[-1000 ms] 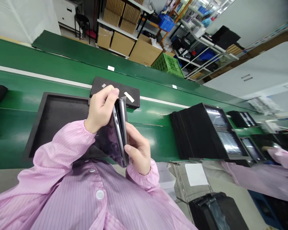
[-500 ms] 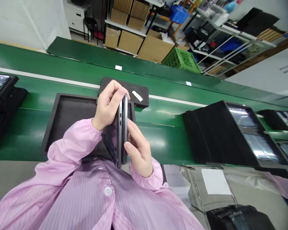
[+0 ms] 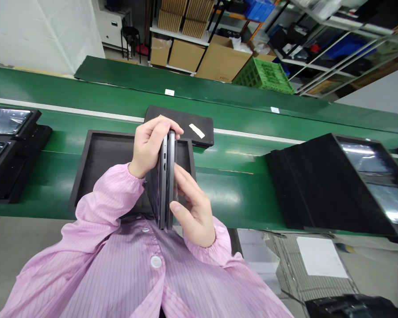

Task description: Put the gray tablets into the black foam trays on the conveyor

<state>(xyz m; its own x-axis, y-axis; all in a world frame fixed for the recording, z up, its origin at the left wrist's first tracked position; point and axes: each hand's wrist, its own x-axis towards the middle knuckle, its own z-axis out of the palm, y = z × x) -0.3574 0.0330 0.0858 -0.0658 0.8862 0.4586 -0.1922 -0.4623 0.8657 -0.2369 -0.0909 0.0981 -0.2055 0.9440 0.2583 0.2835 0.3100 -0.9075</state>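
A slim dark laptop (image 3: 165,185) stands on its edge between my hands, two thin layers with a narrow gap and small ports along the upward side. My left hand (image 3: 149,143) is closed over its far end, fingertips bent across the top. Against its right face lie the fingers of my right hand (image 3: 196,210), with the thumb at the near part of the edge. Beneath is a shallow black tray (image 3: 111,148), partly hidden by my arms and the laptop. Behind it, a flat black case (image 3: 172,115) bears a white strip (image 3: 197,130).
Black trays (image 3: 41,141) with film-covered screens are stacked at the left. A larger black foam block (image 3: 311,185) and more screens stand at the right. The green bench (image 3: 225,190) has a raised back ledge. Below its front edge is a wire rack with a white sheet (image 3: 321,256).
My view has shifted, so the bench and its contents appear moved slightly. The laptop stays in my hands; my right thumb and fingers sit a little more spread along it.
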